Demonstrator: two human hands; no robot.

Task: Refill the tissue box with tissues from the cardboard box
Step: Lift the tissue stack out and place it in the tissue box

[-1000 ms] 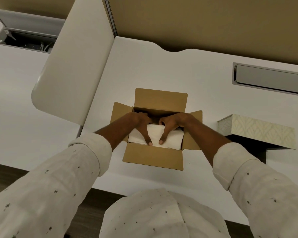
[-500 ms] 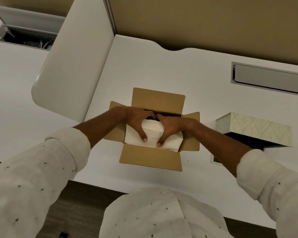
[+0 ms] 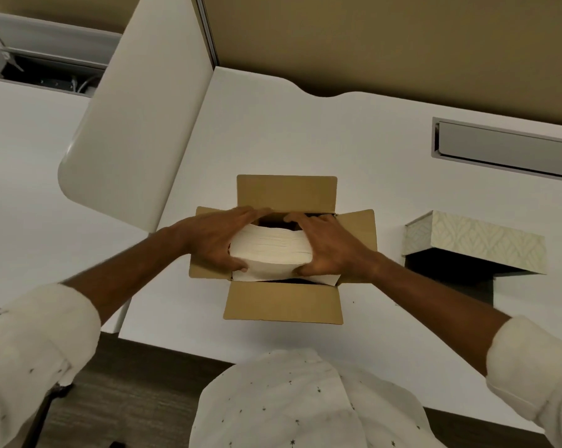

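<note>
From the head camera, looking down over the person's chest, an open cardboard box (image 3: 283, 303) sits on the white desk (image 3: 273, 130) with all four flaps folded outward. Both hands are in its mouth. The left hand (image 3: 216, 239) clasps the left end of a thick stack of white tissues (image 3: 273, 250), thumb at the near edge and fingers reaching over the far side; the right hand (image 3: 331, 247) mirrors it on the right end. Each hand is closed firmly around the stack, which sits tilted at the box's opening, its layered edge facing the camera and its lower part seemingly inside the box.

The tissue box (image 3: 477, 240), pale with a leaf pattern, stands well apart to the right on the same desk, beside a dark recess; I cannot tell which way its opening faces. A metal cable hatch (image 3: 506, 150) lies further back, and a white divider panel (image 3: 137, 118) rises on the left.

The stack is loose sheets held only by squeezing at the ends, so I would guess the middle could sag or the bottom layers slip away during the carry. A corner might also catch a side flap and drag the light carton along.
</note>
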